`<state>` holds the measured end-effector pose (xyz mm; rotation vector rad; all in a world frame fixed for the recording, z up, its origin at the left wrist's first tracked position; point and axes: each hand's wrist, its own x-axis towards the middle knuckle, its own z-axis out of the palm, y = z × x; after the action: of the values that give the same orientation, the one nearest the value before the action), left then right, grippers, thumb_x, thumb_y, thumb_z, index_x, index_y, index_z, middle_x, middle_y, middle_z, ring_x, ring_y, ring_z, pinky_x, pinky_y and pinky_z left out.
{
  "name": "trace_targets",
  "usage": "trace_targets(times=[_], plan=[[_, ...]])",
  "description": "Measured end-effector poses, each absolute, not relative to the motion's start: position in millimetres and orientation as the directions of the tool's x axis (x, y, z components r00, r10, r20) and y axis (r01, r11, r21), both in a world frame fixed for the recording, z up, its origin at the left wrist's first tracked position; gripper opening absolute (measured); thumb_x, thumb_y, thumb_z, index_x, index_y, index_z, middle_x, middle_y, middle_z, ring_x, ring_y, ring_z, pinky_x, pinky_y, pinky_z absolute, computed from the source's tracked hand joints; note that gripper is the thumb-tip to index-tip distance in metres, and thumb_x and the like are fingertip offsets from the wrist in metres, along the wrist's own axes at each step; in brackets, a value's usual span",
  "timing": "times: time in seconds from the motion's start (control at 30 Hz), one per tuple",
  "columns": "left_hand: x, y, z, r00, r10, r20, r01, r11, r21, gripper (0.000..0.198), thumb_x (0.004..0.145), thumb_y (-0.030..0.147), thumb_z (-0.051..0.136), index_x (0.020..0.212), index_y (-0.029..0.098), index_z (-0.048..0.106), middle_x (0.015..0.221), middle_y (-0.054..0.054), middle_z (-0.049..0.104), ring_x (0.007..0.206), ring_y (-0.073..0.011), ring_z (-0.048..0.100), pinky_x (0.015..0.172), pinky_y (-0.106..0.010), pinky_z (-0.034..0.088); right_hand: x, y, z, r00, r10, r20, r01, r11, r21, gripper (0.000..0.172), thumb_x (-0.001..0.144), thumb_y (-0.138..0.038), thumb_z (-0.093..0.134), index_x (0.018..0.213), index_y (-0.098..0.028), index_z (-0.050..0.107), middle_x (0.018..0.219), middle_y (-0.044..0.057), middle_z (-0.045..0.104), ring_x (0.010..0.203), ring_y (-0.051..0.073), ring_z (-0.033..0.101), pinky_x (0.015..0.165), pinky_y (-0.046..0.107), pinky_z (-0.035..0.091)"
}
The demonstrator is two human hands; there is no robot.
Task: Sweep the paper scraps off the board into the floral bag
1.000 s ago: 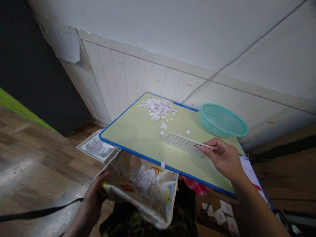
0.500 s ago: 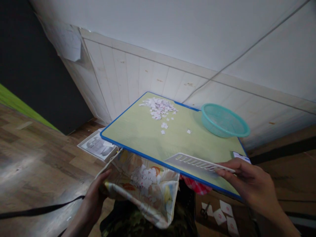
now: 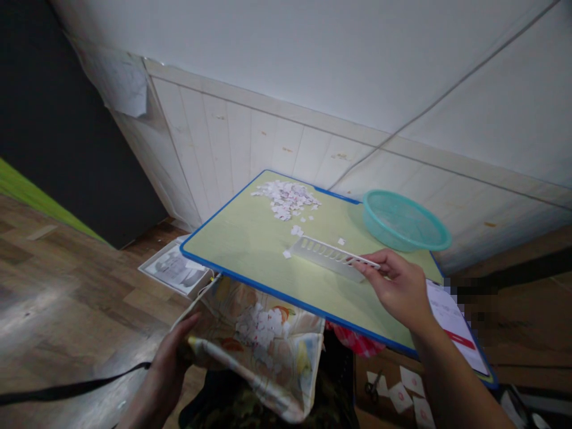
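Note:
My right hand (image 3: pixel 399 288) grips one end of a white slotted plastic strip (image 3: pixel 329 252) that lies across the green table top (image 3: pixel 250 241) with its blue rim. A pile of small white paper scraps (image 3: pixel 286 196) sits at the table's far side, and a few loose scraps lie next to the strip. My left hand (image 3: pixel 172 356) holds up the edge of a patterned cloth (image 3: pixel 263 339) below the table's near edge. Several paper scraps lie in the cloth.
A teal plastic basin (image 3: pixel 404 219) stands at the table's far right. A printed sheet (image 3: pixel 451 316) lies at the right edge. On the wooden floor are a printed page (image 3: pixel 174 268), paper squares (image 3: pixel 404 393), small scissors and a black strap (image 3: pixel 67 390). A white panelled wall stands behind.
My right hand drew the strip to the table's near edge, then carried it back out to the loose scraps near the pile. The left hand kept hold of the cloth.

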<state>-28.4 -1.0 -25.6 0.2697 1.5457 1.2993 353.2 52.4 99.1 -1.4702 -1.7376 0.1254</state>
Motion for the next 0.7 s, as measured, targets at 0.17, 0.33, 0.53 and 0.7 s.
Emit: trace_targets(times=[0.17,0.33,0.53,0.7], plan=[[-28,-1,-29,-0.417,0.721,-0.553,-0.408,0.395,0.823,0.041,0.060,0.044,0.082,0.094,0.023,0.080,0.112,-0.007,0.080,0.099,-0.0339,0.071,0.057,-0.033,0.056,361,52,101,0.056,0.851,0.522,0.762,0.301,-0.573,0.013,0.093,-0.036,0.075,0.094,-0.023,0.077,0.082,0.002,0.081,0.068,0.018,0.074,0.064,0.028,0.057],[-33,-4,-40,-0.404,0.748,-0.526,-0.388,0.381,0.839,0.040,0.063,0.045,0.082,0.097,0.024,0.081,0.121,-0.007,0.078,0.109,-0.0333,0.069,0.066,-0.033,0.058,366,81,123,0.142,0.779,0.611,0.665,0.382,-0.641,0.025,0.097,-0.047,0.070,0.108,-0.025,0.074,0.093,0.004,0.079,0.080,0.020,0.073,0.074,0.033,0.056],[-38,-5,-52,-0.425,0.754,-0.500,-0.371,0.359,0.856,0.036,0.061,0.045,0.082,0.092,0.026,0.082,0.113,-0.005,0.079,0.102,-0.0333,0.070,0.064,-0.034,0.058,336,134,152,0.042,0.904,0.425,0.737,0.260,-0.624,0.065,0.104,-0.071,0.038,0.075,-0.022,0.068,0.057,0.000,0.059,0.059,0.018,0.059,0.058,0.030,0.042],[-36,-4,-51,-0.445,0.743,-0.500,-0.381,0.349,0.856,0.033,0.060,0.046,0.081,0.087,0.026,0.083,0.099,-0.004,0.079,0.086,-0.0291,0.070,0.058,-0.032,0.055,284,152,136,-0.420,0.906,-0.054,0.869,0.384,-0.312,0.037,0.105,-0.047,0.054,0.105,-0.019,0.078,0.086,0.006,0.078,0.084,0.021,0.071,0.074,0.029,0.044]])
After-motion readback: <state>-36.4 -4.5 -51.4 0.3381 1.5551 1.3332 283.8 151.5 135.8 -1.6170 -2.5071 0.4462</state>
